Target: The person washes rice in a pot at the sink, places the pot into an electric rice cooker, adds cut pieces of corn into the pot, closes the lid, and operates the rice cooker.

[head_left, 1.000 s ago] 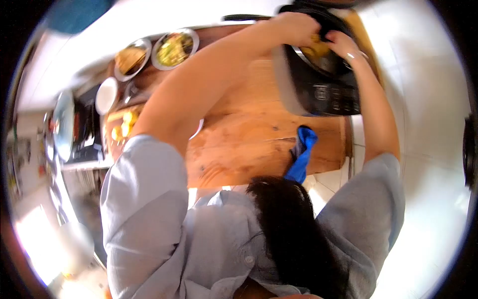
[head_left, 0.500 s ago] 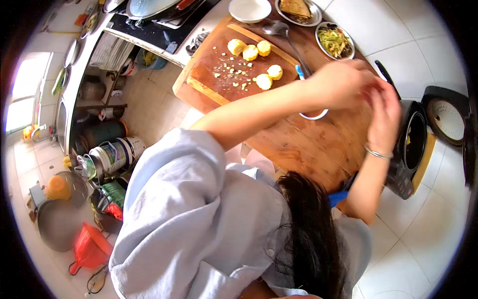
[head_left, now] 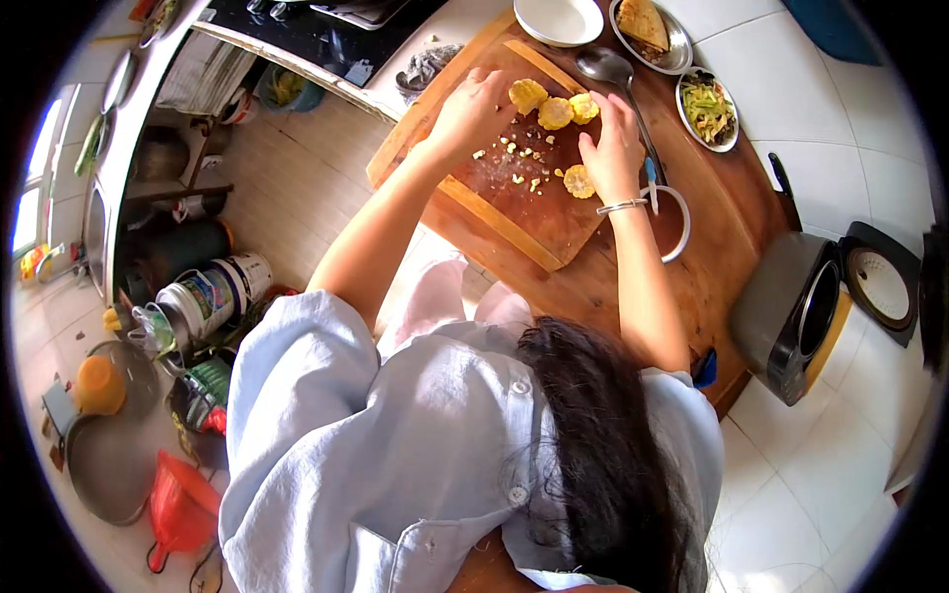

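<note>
My left hand is over the upper left part of the cutting board, its fingers loosely bent and apart, beside a corn piece. My right hand, with a bangle at the wrist, is at the board's right side, fingers spread. Between the hands lie two more corn pieces, touching each other. Another corn piece sits just below my right fingers. Loose kernels are scattered on the board. Neither hand visibly holds anything.
A ladle and a white bowl are behind the board. A plate of shredded vegetables and a plate with flatbread stand at the back right. A white-rimmed bowl is right of my wrist. An open cooker stands far right.
Both hands have left the cooker, come together near the table's right side, then moved left and separated over the board. The view has shifted, bringing the board and stove side into sight.
</note>
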The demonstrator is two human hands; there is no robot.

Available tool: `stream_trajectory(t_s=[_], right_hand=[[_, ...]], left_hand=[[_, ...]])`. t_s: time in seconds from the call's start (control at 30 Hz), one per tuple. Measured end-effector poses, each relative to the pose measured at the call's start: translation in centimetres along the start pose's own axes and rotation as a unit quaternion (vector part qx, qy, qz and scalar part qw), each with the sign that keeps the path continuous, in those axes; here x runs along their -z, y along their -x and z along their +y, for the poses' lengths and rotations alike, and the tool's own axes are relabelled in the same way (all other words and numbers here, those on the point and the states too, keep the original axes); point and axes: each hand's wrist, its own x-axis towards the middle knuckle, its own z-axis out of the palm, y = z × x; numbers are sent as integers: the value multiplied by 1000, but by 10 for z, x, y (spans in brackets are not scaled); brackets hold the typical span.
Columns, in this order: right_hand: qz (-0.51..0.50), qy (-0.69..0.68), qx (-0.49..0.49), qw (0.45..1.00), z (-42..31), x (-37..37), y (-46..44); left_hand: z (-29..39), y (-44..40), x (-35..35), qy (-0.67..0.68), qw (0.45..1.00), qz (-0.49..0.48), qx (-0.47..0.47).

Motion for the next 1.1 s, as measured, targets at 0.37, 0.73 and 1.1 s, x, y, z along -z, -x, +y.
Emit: stream_trajectory(t_s=[0.37,0.73,1.1], right_hand=[[-22,-51,-61,997,29,-29,-23],[-65,-778,-252,572,-8,25,-18],[-30,-404,-46,913,-31,42,11]], left_hand=[[-8,-27,-20,-34,997,-45,-44],[30,-4,32,571,800,-111,143],[62,24,26,566,808,-113,121]])
